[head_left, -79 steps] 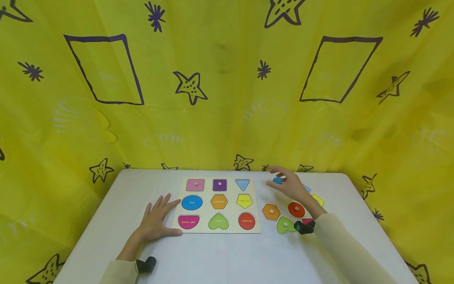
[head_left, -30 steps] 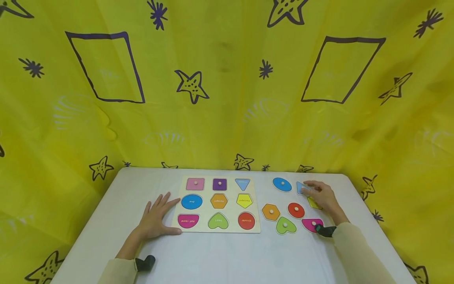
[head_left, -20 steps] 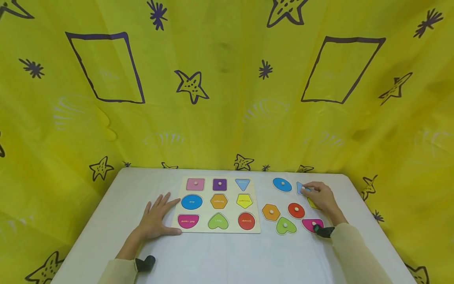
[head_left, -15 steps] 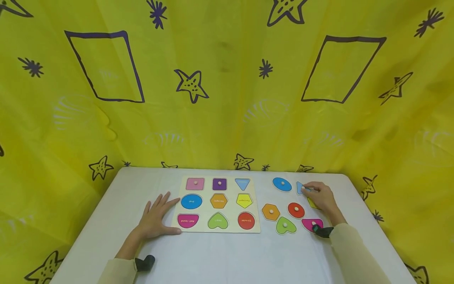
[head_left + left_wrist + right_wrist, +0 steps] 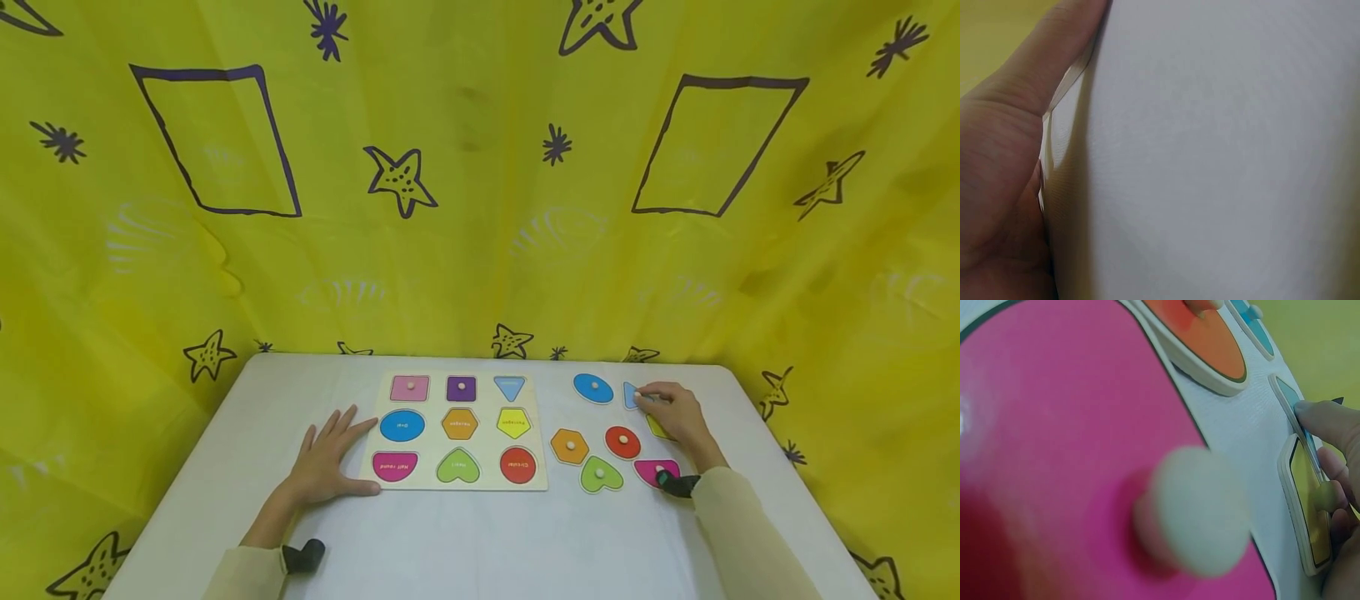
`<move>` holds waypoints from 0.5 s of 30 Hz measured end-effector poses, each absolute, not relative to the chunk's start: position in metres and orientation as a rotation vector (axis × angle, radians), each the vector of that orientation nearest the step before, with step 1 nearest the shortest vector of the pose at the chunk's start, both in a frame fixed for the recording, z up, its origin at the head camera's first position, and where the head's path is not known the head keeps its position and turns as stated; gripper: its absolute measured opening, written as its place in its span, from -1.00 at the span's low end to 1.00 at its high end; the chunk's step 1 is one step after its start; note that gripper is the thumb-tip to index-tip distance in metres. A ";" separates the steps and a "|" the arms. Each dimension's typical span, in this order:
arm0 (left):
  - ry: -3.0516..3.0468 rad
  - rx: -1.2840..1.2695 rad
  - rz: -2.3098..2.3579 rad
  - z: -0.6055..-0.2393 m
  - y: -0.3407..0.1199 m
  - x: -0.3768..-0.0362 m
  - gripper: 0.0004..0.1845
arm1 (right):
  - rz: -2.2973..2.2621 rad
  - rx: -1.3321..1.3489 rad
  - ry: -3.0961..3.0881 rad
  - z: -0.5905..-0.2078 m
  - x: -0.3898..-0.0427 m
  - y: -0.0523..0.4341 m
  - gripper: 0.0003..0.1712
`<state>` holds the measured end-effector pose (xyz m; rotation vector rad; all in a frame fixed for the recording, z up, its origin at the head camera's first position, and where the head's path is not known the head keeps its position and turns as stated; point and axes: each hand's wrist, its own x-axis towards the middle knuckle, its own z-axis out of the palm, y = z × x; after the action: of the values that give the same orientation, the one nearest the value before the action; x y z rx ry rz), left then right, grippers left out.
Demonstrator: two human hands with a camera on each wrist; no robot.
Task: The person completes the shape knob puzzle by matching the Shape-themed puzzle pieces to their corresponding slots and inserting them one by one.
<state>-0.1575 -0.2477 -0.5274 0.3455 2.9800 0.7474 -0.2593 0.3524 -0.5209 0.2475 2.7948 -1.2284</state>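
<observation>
Right hand (image 5: 673,412) fingertips pinch blue triangle (image 5: 630,395).

A white table (image 5: 480,542) fills the lower middle of the head view, its far corners rounded. Behind it and around both sides hangs a yellow cloth backdrop (image 5: 480,250), creased and lightly glossy, printed with dark stars, asterisks and outlined quadrilaterals, one at ten o'clock, another at two o'clock. The light seems even and soft, with faint shadows.
</observation>
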 end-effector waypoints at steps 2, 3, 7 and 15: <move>2.981 0.347 0.746 -0.527 -0.248 -0.157 0.17 | -1.228 0.243 2.798 -0.521 -0.259 0.353 -0.46; 2.981 0.348 0.747 -0.527 -0.248 -0.157 0.17 | -1.228 0.240 2.800 -0.521 -0.259 0.353 -0.46; 2.981 0.352 0.753 -0.525 -0.247 -0.156 0.17 | -1.220 0.231 2.802 -0.521 -0.259 0.354 -0.44; 2.964 0.341 0.753 -0.525 -0.247 -0.157 0.17 | -1.246 0.256 2.788 -0.520 -0.259 0.352 -0.44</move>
<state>-0.1575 -0.2468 -0.5249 0.3409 2.9635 0.7528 -0.2585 0.3524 -0.5198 0.2563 2.7884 -1.2456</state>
